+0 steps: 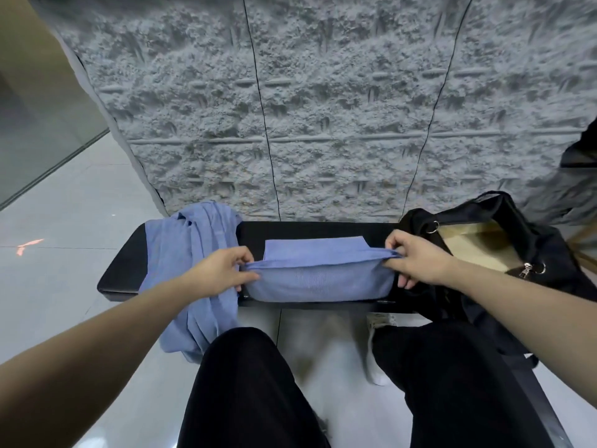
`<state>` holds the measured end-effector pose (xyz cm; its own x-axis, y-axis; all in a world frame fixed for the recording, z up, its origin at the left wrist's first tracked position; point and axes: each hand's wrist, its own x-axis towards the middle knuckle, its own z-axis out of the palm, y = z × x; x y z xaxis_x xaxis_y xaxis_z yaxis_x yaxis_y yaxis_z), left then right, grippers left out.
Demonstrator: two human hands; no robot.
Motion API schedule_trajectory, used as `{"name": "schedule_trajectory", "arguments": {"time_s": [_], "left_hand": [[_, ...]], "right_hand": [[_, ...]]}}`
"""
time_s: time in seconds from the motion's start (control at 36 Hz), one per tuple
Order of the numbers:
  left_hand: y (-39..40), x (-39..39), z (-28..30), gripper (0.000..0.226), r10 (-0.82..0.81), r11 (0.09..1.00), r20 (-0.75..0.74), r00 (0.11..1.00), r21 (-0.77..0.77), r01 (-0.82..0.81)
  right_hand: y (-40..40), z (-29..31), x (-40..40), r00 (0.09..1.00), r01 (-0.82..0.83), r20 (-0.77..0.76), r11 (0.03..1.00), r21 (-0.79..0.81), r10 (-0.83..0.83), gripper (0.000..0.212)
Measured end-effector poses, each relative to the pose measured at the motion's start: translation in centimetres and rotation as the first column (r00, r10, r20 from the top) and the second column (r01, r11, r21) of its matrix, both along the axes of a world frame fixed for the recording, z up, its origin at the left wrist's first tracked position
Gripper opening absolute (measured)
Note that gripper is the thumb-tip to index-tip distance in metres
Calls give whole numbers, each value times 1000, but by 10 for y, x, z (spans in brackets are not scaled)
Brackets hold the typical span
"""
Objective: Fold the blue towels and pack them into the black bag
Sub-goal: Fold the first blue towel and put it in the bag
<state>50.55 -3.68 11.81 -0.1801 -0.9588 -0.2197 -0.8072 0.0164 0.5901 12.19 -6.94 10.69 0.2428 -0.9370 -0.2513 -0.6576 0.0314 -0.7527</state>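
On the black bench (323,229) in front of the seated person lies a blue towel (318,273), partly folded, with a flat layer resting on the bench top and a nearer layer lifted into a ridge across its width. At the towel's left end, the left hand (223,270) pinches the raised fold between thumb and curled fingers. At the opposite end, the right hand (416,260) grips the same ridge, its fingers curled around the cloth and the thumb on top. Between the two hands the fold is pulled fairly taut, and the towel's near side hangs down to the bench's front edge.

Just beside the left hand, a second blue towel (190,263) lies unfolded in a crumpled heap at the left end of the bench. It drapes over the front edge and hangs toward the pale tiled floor (74,221).

Close to the right hand, the black bag (517,231) sits on the right end of the bench with its mouth open, showing a light tan interior and metal rings and a zipper pull along its rim. No towel can be seen inside it.

Behind the bench rises a rough grey textured wall (307,108). The person's legs in black trousers (258,392) fill the lower part of the view.
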Motion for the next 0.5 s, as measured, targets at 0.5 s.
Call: {"name": "schedule_trajectory", "arguments": {"time_s": [0.5], "left_hand": [[36,-12,-27,7,64,998,-193,979,18,-62]], "right_hand": [[46,-30,-16,999,-34,-21,999,-21,34,21]]}}
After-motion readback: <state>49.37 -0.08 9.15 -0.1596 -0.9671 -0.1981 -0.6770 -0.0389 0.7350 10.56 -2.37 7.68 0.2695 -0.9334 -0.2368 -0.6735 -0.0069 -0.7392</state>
